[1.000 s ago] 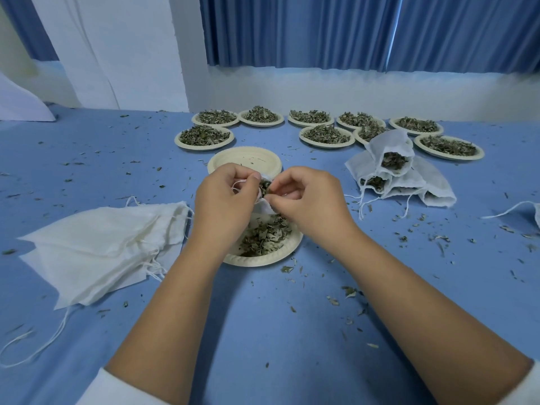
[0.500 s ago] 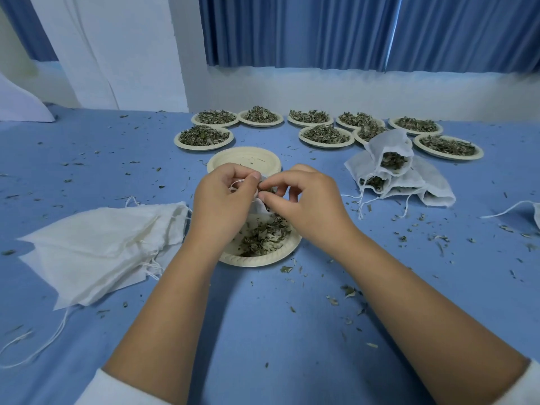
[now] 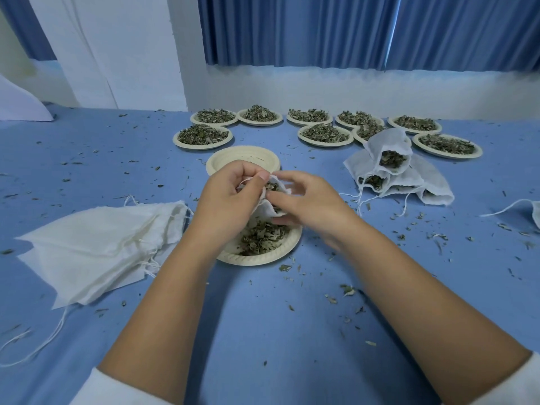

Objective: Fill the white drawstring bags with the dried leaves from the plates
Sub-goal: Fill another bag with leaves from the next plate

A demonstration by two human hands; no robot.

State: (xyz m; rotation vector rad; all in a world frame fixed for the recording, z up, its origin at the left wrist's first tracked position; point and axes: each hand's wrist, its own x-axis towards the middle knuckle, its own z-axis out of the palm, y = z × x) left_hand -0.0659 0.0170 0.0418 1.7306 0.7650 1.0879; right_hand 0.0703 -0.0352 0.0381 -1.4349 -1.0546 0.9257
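Head camera view: a small white cloth drawstring bag (image 3: 273, 207) hangs just above the near cream paper plate (image 3: 264, 258), mouth up, so that any dried green leaves (image 3: 263, 236) that miss it drop back onto the plate. The left hand (image 3: 230, 200) pinches the bag's rim and cord between thumb and curled fingers, propping the mouth open. The right hand (image 3: 309, 206) meets it from the other side. Its fingers are loosely spread and blurred, with the thumb on the fabric; whether it grips the rim cannot be told. Leaves show inside the bag and a good share lie on the plate, so filling looks partway done. Just beyond the plate sits an empty cream plate (image 3: 222, 165), and further beyond it a row of full plates (image 3: 203, 135). Left of the plate lies a stack of flat unfilled white bags (image 3: 96, 241), right of it a heap of filled bags (image 3: 391, 173) — supply on one side, finished work on the other — all on a crumb-strewn blue tablecloth (image 3: 263, 331).
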